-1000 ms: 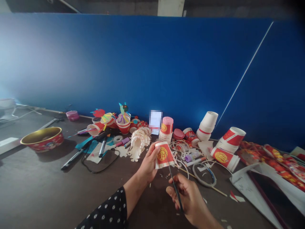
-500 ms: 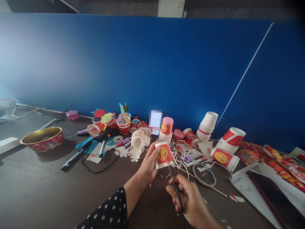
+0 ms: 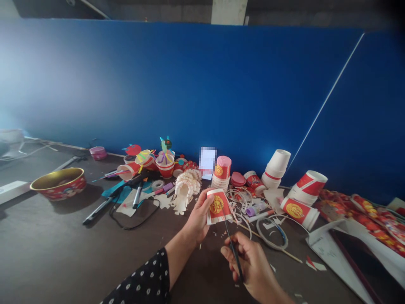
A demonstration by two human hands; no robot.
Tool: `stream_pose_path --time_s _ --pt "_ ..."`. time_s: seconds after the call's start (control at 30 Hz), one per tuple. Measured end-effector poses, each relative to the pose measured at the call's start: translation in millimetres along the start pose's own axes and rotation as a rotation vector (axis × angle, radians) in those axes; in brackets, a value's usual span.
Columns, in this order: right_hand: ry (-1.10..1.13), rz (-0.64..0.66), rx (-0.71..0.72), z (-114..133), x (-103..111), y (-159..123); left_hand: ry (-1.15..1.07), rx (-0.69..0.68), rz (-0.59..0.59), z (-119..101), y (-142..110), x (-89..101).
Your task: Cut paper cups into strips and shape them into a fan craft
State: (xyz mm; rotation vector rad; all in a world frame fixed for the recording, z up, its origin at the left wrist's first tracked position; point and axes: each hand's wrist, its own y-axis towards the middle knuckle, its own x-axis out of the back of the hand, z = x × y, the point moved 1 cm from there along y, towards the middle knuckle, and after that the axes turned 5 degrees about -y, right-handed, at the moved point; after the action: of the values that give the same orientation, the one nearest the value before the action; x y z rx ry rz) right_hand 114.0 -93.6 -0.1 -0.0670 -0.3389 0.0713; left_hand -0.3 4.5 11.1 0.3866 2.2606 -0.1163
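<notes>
My left hand (image 3: 198, 212) is closed around the side of a red and white paper cup (image 3: 216, 207) with a gold emblem. The cup's open rim faces down towards me. In my right hand (image 3: 249, 264) is a pair of dark scissors (image 3: 232, 245), held by the handles. Their thin blades reach up to the cup's lower right part and lie against its wall; how far apart the blades are is hard to make out. Just beyond the left hand rests a curved chain of fringed white paper cups (image 3: 186, 185).
Stacked paper cups (image 3: 274, 169) stand at the back right, near a coil of white tubing (image 3: 272, 234). A dark tablet (image 3: 363, 261) lies on the right. Decorated cups (image 3: 164, 162), a black marker (image 3: 137, 196) and a gold-lined bowl (image 3: 58, 183) are on the left. Paper scraps litter the table.
The scissor blades now reach slightly higher on the cup. Both hands keep nearly the same place, and the whole view has shifted a little.
</notes>
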Motion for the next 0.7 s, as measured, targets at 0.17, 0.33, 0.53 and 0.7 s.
stream_pose_path --time_s 0.17,0.33,0.53,0.7 --pt "0.009 -0.002 0.002 -3 1 2 0.003 0.018 0.007 0 -1 -1.0" --pt "0.03 0.002 -0.008 -4 2 2 0.002 0.024 0.045 1 -2 -0.6" --pt "0.081 -0.008 0.023 -9 1 3 -0.014 0.034 0.061 2 -4 -3.6" --pt "0.095 -0.013 0.034 -12 1 4 -0.031 0.04 0.052 4 -5 -5.7"
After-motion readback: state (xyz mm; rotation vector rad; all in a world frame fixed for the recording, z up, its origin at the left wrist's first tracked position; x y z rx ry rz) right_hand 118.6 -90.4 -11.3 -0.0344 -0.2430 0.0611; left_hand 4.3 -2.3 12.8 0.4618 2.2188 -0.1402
